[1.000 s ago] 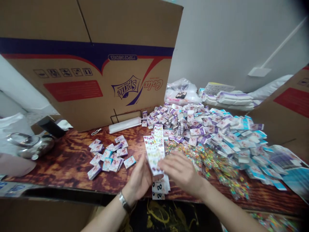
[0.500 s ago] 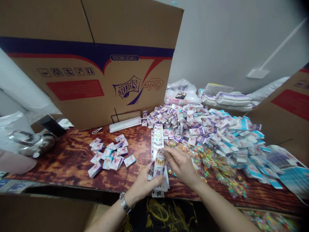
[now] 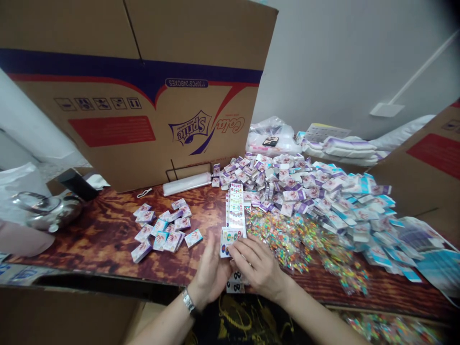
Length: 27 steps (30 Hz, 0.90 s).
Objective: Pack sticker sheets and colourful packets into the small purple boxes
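A folded strip of stickers (image 3: 230, 239), white with rows of small coloured pictures, is between my two hands near the table's front edge. My left hand (image 3: 212, 270), with a metal watch on its wrist, cups the strip from below and the left, thumb raised apart. Bent over the strip's right side, my right hand (image 3: 258, 266) presses its fingers onto it. Just beyond lie more long sticker strips (image 3: 236, 206) flat on the table; their near ends, with dark prints, show beneath my hands. My left fingertips are partly hidden.
Small printed boxes (image 3: 168, 230) lie in a group at left. A big heap of similar boxes (image 3: 305, 187) fills the back right, with bags of colourful pieces (image 3: 302, 239) before it. A large carton (image 3: 161, 115) stands behind; a metal kettle (image 3: 53, 211) is far left.
The sticker strip, longer in my hands before, is now folded shorter. My right hand has come down and left over it, and my left thumb has lifted off its face.
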Available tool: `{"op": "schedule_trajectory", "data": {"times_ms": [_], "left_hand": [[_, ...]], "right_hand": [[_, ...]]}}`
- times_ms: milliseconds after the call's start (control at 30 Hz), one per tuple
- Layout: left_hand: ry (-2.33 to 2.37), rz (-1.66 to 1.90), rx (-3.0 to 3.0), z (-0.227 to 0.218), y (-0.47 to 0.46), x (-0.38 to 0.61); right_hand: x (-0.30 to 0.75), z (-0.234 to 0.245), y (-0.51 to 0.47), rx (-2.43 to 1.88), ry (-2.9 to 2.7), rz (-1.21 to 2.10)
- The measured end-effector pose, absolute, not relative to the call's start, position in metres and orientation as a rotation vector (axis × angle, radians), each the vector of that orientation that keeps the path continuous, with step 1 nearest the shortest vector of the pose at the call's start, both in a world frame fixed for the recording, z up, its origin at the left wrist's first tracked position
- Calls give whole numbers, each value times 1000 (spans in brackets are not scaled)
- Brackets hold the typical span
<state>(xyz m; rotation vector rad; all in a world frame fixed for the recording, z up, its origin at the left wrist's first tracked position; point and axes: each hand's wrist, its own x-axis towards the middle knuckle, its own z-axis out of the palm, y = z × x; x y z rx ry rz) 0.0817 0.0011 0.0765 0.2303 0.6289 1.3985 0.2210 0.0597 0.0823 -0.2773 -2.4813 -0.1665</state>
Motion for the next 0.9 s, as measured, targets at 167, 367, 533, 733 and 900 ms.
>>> {"op": "schedule_trajectory", "data": {"times_ms": [167,367,533,733,900], "left_hand": [[629,1363,274,79,-2,82],[860,1464,351,74,1,74],[912,1355,485,74,-1,69],[1094,1213,949,73,-6,65],[1338,1283,1159,57,-11,67]], "right_hand": [[222,85,64,-253,-2460,-126],[221,86,65,-373,-2495,296],[221,95,66,-573,-2455,738],[222,98,77,-780,-2401,924],[220,85,72,-774,-2407,977]]}}
